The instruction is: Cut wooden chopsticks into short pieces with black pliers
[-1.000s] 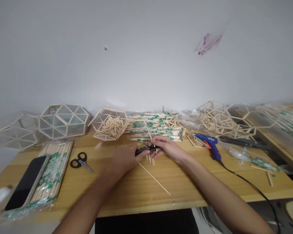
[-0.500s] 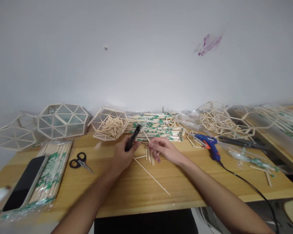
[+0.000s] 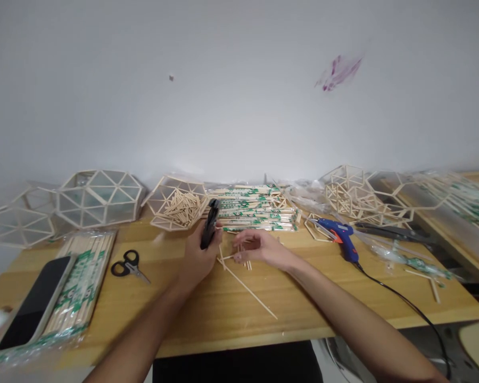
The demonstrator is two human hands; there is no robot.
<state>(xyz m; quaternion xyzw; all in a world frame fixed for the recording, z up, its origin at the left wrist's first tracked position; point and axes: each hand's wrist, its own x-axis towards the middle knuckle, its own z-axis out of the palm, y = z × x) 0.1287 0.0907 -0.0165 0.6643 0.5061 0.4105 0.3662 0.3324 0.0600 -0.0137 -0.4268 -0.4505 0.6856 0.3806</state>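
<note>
My left hand (image 3: 199, 255) is closed around a black hand tool (image 3: 211, 226) whose exact kind I cannot make out; it stands tilted upward in the fist. Just right of it, my right hand (image 3: 257, 247) is low over the table, its fingers curved and apart. Several short cut wooden sticks (image 3: 248, 265) lie partly hidden under that hand. Between the hands, a short stick (image 3: 222, 257) crosses the end of a long thin stick (image 3: 251, 291), which slants toward the table's front edge.
Black scissors (image 3: 130, 264), a phone (image 3: 38, 300) and bagged chopsticks (image 3: 82, 282) lie left. Behind are a stick-framed bowl (image 3: 179, 207) of short pieces and more packs (image 3: 255, 207). A blue glue gun (image 3: 340, 234) with its cord lies right, near stick frames (image 3: 367, 199).
My right hand has moved slightly left and down, and its fingers have opened from the stick they pinched. The black tool has shifted slightly left and stands more upright.
</note>
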